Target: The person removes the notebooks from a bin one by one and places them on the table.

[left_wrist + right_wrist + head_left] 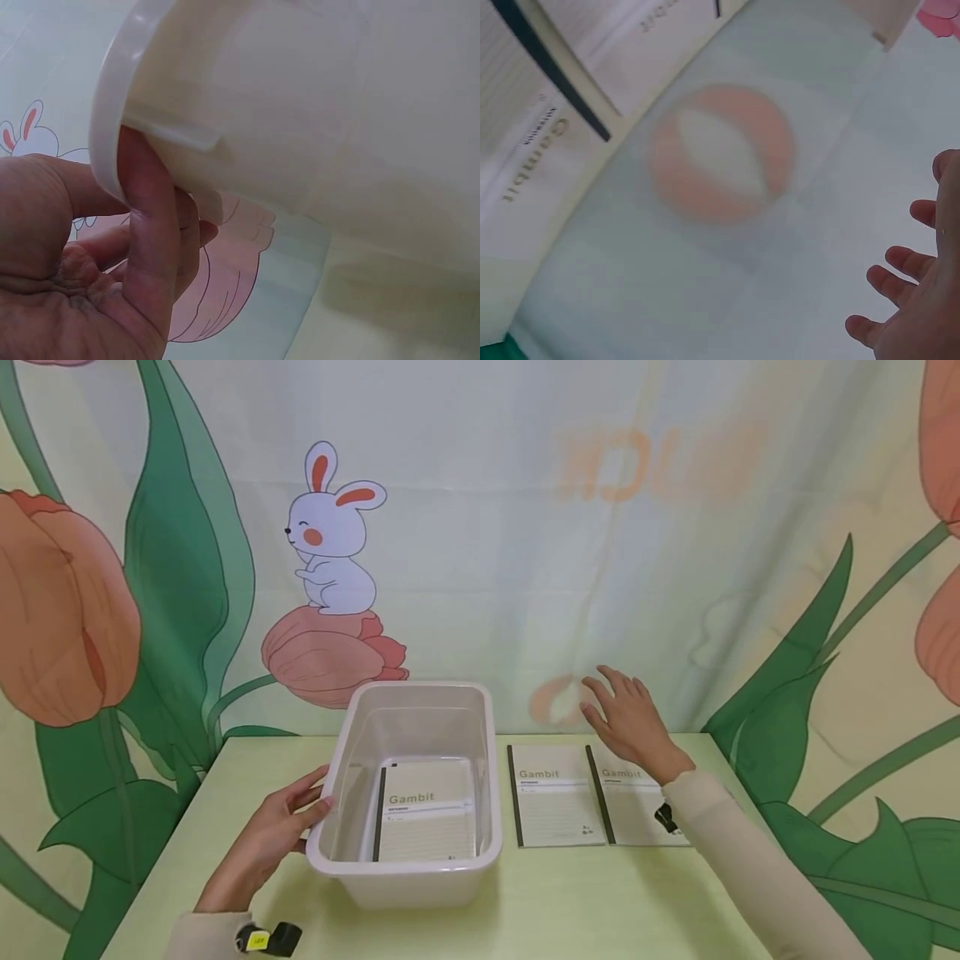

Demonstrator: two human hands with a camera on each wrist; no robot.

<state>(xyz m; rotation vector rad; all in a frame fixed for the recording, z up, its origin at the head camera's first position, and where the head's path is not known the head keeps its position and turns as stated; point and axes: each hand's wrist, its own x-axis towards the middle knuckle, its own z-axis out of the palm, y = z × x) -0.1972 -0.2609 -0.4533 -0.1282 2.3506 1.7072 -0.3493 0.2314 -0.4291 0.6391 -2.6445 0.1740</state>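
My left hand (pixel 273 827) grips the left rim of a pale plastic tub (pixel 405 867), fingers curled under the lip in the left wrist view. Inside the tub lies a notebook (pixel 427 822) marked "Gambit", its dark spine to the left. On the table right of the tub, two similar notebooks lie side by side: a left one (pixel 558 810) and a right one (pixel 633 818), partly hidden by my forearm. Above their far edge my right hand (pixel 630 718) hovers with spread, loosely bent fingers and nothing in them.
The pale green table (pixel 555 902) ends at the back against a printed curtain (pixel 480 568) with tulips and a rabbit. The tub's raised walls surround the notebook inside. My right sleeve (pixel 742 852) crosses over the table's right side.
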